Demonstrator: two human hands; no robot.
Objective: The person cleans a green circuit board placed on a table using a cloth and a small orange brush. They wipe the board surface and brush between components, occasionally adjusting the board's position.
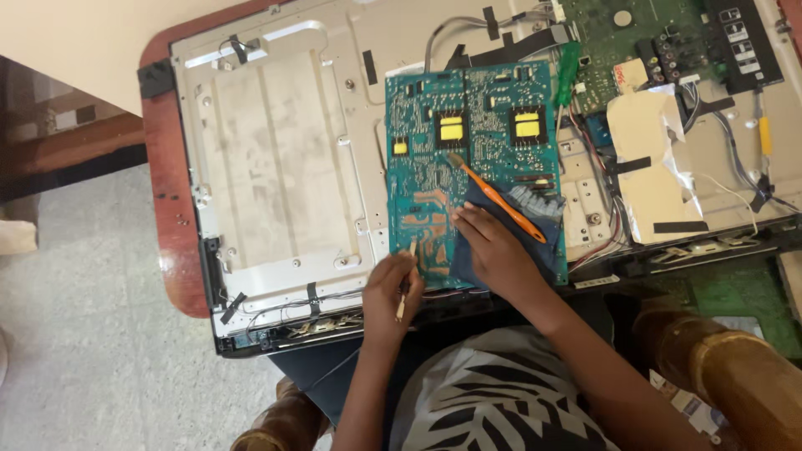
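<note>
Opened grey metal television back (276, 150) underlies both hands: left hand (391, 288) pinches a thin pale stick (405, 284); right hand (493, 246), holding an orange-handled brush (501, 200), presses the stiff, fragile teal circuit board (468, 134), best gripped edgewise.

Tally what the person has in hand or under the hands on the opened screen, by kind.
Teal circuit board with yellow blocks: 1
Orange-handled brush: 1
Dark blue cloth, under the right hand: 1
Thin pale stick, in the left hand: 1
Total: 4
</note>
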